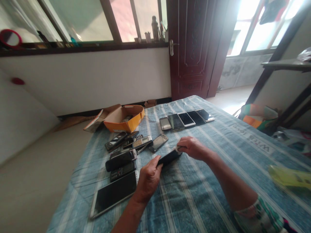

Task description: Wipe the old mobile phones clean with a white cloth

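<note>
My left hand grips the near end of a dark mobile phone, held tilted above the bedspread. At the phone's far end my right hand has its fingers closed on a small whitish wad, pressed against the phone; its material is unclear. Just beyond lies a smartphone with a grey screen. Left of my hands are several older phones in a loose pile, among them a silver keypad phone and a black phone. A large white-framed tablet lies beside my left forearm.
An orange cardboard box stands with its lid open, a phone inside. Several smartphones form a row farther back. The blue striped bedspread lies wrinkled beneath everything. A yellow packet is at the right, a dark red door behind.
</note>
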`<state>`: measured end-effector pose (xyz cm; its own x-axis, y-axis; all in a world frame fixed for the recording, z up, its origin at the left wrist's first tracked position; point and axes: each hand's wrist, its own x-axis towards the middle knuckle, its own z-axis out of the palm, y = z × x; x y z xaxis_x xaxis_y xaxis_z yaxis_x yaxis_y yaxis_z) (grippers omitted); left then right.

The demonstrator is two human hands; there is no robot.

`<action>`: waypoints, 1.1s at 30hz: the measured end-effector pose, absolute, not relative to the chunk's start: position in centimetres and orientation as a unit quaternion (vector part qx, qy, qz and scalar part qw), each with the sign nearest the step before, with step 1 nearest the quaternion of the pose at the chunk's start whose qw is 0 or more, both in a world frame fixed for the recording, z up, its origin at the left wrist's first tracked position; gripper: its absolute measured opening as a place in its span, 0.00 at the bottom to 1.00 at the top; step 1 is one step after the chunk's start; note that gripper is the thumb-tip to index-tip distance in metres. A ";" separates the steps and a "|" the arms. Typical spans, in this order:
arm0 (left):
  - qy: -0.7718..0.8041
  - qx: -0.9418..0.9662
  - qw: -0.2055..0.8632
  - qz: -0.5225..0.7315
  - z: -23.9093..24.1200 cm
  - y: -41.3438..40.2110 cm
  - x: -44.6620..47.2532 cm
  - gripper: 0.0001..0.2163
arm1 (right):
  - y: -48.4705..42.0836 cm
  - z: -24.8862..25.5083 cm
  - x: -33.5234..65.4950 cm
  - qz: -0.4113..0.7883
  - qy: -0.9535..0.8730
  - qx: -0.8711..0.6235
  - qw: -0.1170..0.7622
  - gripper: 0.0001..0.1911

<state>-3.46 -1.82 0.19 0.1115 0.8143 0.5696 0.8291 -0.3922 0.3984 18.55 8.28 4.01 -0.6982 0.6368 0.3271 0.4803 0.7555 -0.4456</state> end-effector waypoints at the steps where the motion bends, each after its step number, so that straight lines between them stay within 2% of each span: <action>1: -0.551 -0.746 0.010 -0.373 0.2 -1.8 -3.4 0.13 | 7.9 4.0 18.0 0.158 -0.912 -0.296 0.236 0.10; 9: -0.559 -0.747 -0.009 -0.360 0.3 -2.1 -3.4 0.17 | 4.8 3.5 13.3 0.069 -0.938 -0.245 0.237 0.09; 20: -0.554 -0.750 0.015 -0.362 -0.3 -1.8 -3.5 0.15 | 7.5 4.3 17.2 0.169 -0.920 -0.266 0.232 0.07; 29: -0.549 -0.750 -0.031 -0.367 0.9 -2.1 -3.1 0.14 | 5.1 3.5 13.7 0.074 -0.933 -0.258 0.240 0.09; 33: -0.542 -0.754 -0.030 -0.370 1.0 -2.1 -3.2 0.13 | 5.6 4.1 14.5 0.085 -0.936 -0.256 0.225 0.09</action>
